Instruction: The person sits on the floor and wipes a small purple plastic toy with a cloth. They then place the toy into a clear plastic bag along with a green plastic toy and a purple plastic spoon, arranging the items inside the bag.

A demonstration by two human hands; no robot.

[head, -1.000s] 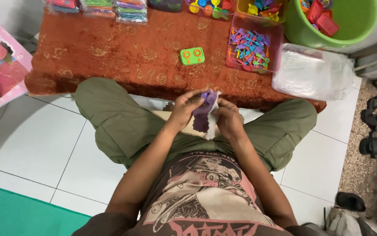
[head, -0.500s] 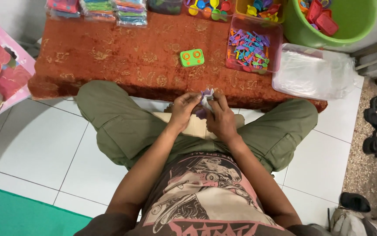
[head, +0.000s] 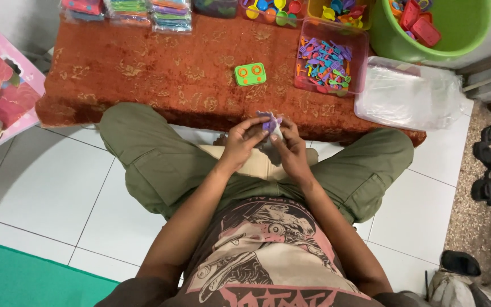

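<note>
I sit cross-legged on the white tiles, and just above the middle of the frame my left hand (head: 244, 138) and right hand (head: 289, 149) meet, both pinching a small purple toy (head: 269, 121) with a clear plastic bag (head: 275, 132) between their fingertips. Just above them lies the rust-red cloth (head: 166, 74), with a green toy stove (head: 250, 74) nearest and a clear box of coloured utensils (head: 326, 58) at upper right.

White tiled floor (head: 40, 187) with a green mat (head: 23, 273) at the near left corner. A rust-red patterned cloth (head: 160, 74) covers the low counter; rough gravelly ground (head: 484, 227) lies at right.
</note>
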